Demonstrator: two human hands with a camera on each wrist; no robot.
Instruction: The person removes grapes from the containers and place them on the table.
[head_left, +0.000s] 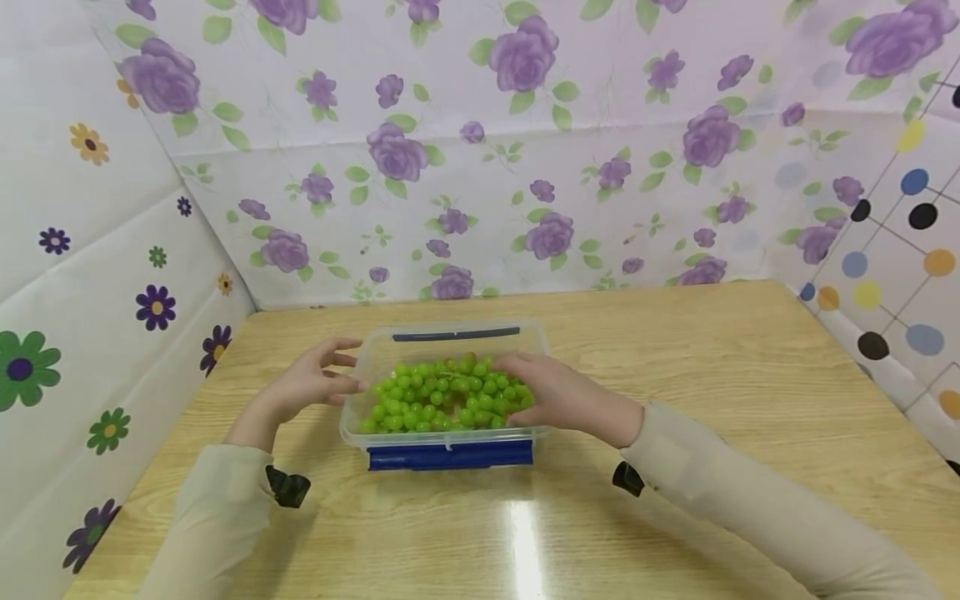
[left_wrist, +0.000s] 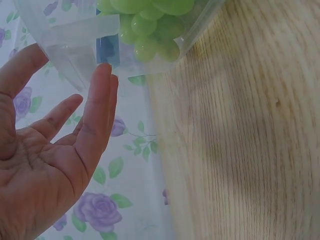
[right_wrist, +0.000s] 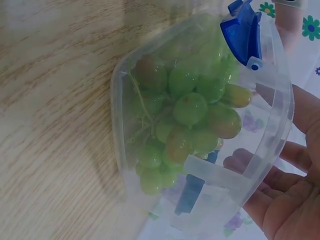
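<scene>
Green grapes (head_left: 442, 396); clear box (head_left: 358, 377), blue clasp (head_left: 450, 456); purple-rose wall (head_left: 480, 167).

I'm at a makeshift staged booth, not a real room: a wooden tabletop (head_left: 675, 367) boxed in by floral-print sheets (head_left: 480, 150), creased at the corners, with a dotted panel (head_left: 900, 250) to my right.

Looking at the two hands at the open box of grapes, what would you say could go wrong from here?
The clear container is open and heaped with green grapes, so tipping it may roll some onto the wooden table. The left hand has straight fingers at the side wall, not a firm hold; the box might slide. The right hand lies over the rim by the fruit and might squash grapes.
</scene>
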